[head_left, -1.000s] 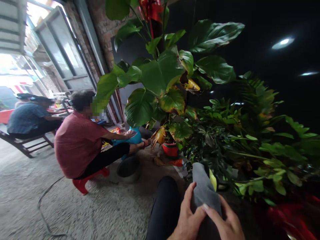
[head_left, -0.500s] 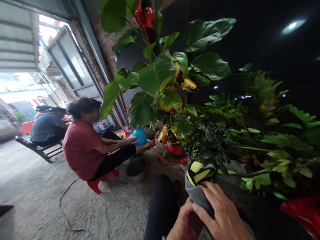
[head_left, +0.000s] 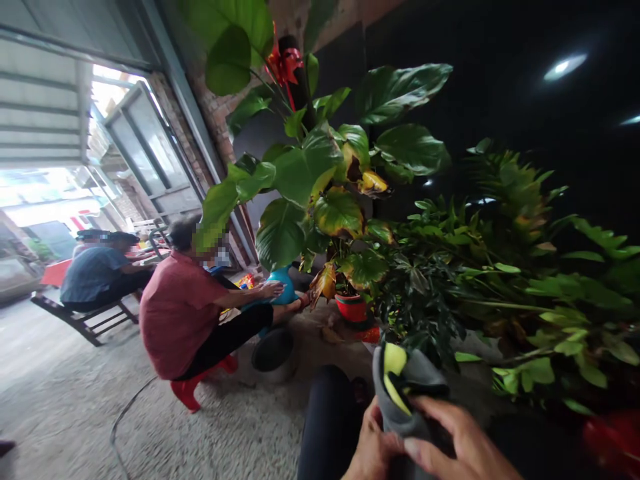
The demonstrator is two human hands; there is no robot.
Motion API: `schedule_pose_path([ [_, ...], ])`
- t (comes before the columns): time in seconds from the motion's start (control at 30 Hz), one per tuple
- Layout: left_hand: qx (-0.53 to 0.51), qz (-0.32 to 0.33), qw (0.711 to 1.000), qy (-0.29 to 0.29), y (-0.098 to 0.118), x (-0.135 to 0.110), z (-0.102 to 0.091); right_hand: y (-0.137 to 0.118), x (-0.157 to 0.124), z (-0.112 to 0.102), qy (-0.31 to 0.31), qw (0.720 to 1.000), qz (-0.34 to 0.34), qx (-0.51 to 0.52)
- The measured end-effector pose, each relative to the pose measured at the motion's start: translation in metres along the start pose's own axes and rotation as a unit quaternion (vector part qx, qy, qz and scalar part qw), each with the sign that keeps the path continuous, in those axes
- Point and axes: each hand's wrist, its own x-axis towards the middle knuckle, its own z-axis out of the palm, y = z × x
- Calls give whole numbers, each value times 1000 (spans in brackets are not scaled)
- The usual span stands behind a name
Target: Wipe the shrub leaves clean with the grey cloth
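I hold a soft grey cloth bundle (head_left: 385, 393) with lime-yellow patches and black edging in front of my lap, at the lower right of the head view. Its exact kind cannot be made out. My left hand (head_left: 373, 443) grips its lower left side with bent fingers. On the right side, my right hand (head_left: 457, 437) closes around the bundle, thumb across the near face and fingers along the far edge. The top of the bundle is folded and shows the yellow and black parts. My dark trouser leg (head_left: 325, 427) lies just left of the hands.
A person in a red shirt (head_left: 180, 307) sits on a red stool (head_left: 187, 393) to the left. Near them are a grey bucket (head_left: 275, 363) and a blue object (head_left: 283, 283). Potted plants (head_left: 353, 307) crowd ahead and right. A cable (head_left: 123, 423) crosses the floor.
The bundle has turned and sits slightly lower and further right; my right fingers have shifted along its edge. The seated person has leaned forward, one hand now at the blue object.
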Motion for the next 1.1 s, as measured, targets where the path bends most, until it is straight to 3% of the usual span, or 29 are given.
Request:
schedule_pose_path([
  [0.1,26,-3,999,-21,16,0,4,-13,31,-27,170,983,-57,-30],
  [0.2,23,-20,1000,-6,26,-3,-1,-5,62,-46,283,958,-3,34],
  [0.23,28,-21,999,2,27,-3,-4,3,70,-48,276,958,43,66],
  [0.33,64,-15,998,22,20,-5,-13,32,82,-42,165,959,163,163],
  [0.43,88,-9,996,15,19,-4,-12,50,81,-30,97,950,169,244],
  [0.57,92,6,996,0,48,11,4,52,75,-24,104,944,108,294],
  [0.73,62,93,994,21,91,56,29,52,71,-30,117,921,137,346],
  [0.83,73,71,995,20,81,74,32,52,69,-32,118,917,155,349],
  [0.97,179,-64,982,1,51,65,21,49,67,-35,86,940,124,306],
  [1.03,192,-74,978,-40,54,55,19,49,66,-36,94,941,125,300],
  [1.1,165,-22,982,-88,74,52,23,50,66,-37,113,929,149,320],
])
